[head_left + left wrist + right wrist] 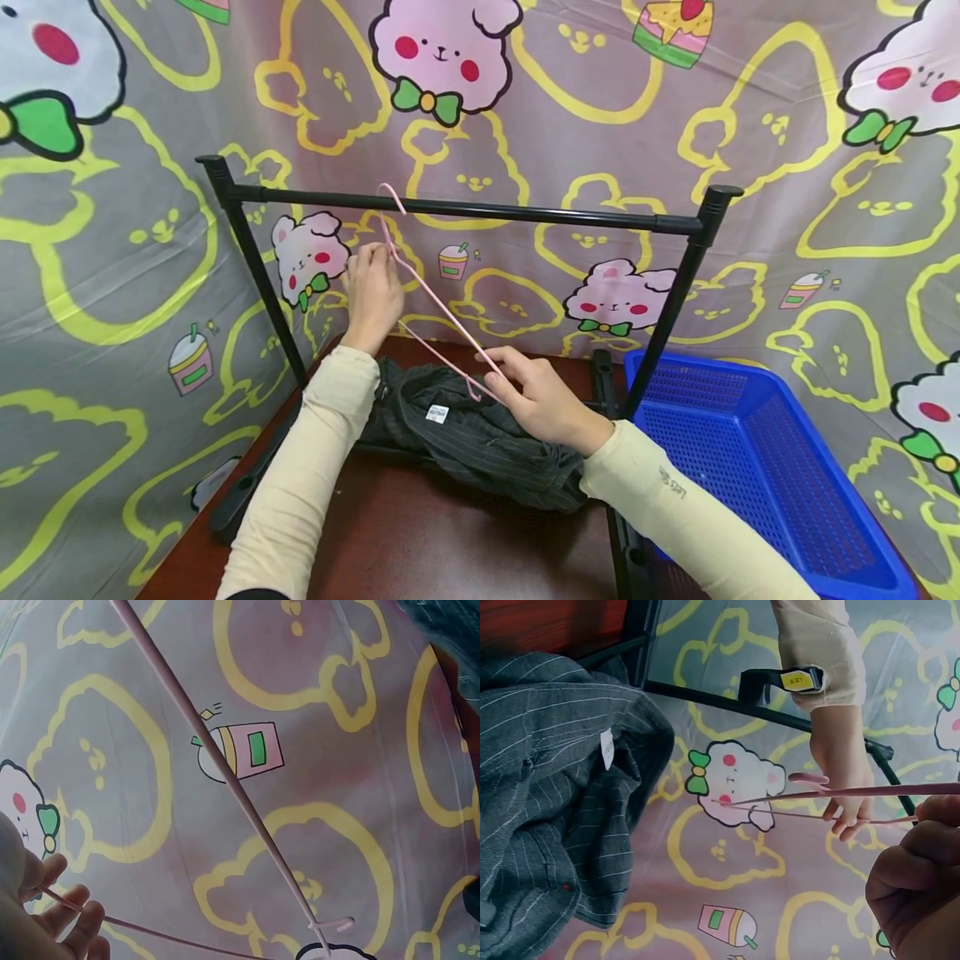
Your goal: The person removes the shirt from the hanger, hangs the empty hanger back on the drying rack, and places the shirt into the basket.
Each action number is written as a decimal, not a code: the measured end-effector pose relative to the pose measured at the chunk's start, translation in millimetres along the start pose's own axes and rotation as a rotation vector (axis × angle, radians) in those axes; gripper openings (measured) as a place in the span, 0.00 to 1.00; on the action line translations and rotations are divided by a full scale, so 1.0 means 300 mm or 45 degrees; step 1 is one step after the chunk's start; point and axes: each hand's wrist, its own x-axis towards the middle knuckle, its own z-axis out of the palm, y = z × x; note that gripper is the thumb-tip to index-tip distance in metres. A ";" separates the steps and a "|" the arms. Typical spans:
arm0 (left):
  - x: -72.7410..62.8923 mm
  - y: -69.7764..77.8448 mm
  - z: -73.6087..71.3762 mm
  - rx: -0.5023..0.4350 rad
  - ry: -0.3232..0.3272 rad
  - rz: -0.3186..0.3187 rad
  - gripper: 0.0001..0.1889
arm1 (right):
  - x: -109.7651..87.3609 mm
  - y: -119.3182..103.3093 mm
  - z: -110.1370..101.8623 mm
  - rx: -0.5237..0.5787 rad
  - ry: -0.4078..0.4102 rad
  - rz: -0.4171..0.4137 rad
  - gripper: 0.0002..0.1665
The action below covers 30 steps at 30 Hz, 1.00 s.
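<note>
From the head we look forward and down; closer, both dim wrist views, seemingly turned sideways, share the curtain [360,772] mid-frame and the hanger [256,824].

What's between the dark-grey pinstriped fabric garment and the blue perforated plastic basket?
Head view: the black rack's right foot bar, partly hidden by the cream fabric right sleeve.

A blue mesh basket [742,450] sat to the right of the right grip [551,400]; the table [435,542] lay below, cartoon-printed cloth [525,158] behind.
</note>
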 end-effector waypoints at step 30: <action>-0.030 -0.060 0.003 -0.102 0.052 0.059 0.13 | -0.030 0.018 0.026 -0.148 -0.138 -0.062 0.15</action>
